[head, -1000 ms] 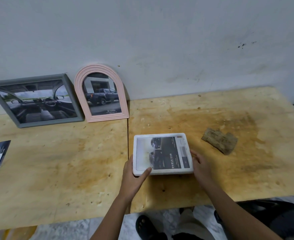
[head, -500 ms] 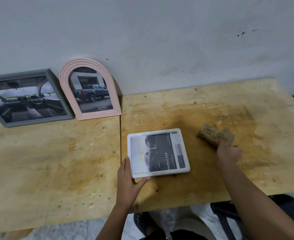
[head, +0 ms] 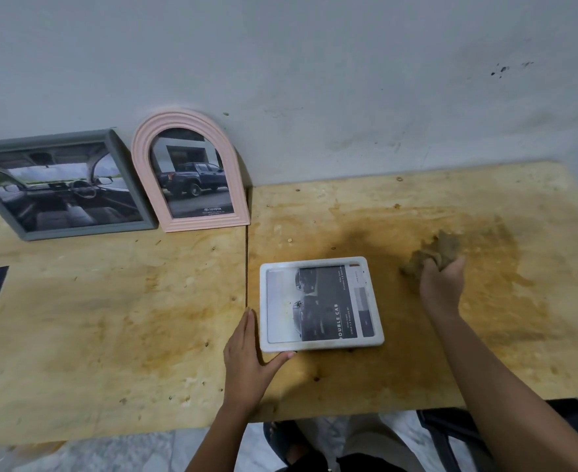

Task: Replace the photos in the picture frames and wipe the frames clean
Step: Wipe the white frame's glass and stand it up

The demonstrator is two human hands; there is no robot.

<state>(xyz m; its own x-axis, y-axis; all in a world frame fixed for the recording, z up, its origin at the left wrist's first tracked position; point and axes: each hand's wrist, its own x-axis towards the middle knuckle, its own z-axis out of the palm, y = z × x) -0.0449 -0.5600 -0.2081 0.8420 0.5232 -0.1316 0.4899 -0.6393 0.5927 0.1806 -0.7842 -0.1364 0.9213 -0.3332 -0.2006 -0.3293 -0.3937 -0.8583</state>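
White rounded-square plastic picture frame [head: 263,308]: flat, photo up, near front edge of plywood table [head: 110,318]. Left hand [head: 246,356]: fingers straight, bracing its near-left corner. Right hand [head: 442,284]: clutching crumpled brown cloth [head: 434,252] toward right edge. Step, likely: fetching cloth to wipe. Next: carry cloth onto frame.

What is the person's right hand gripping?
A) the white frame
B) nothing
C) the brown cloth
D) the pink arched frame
C: the right hand has its fingers curled round the brown cloth, apart from the white frame.
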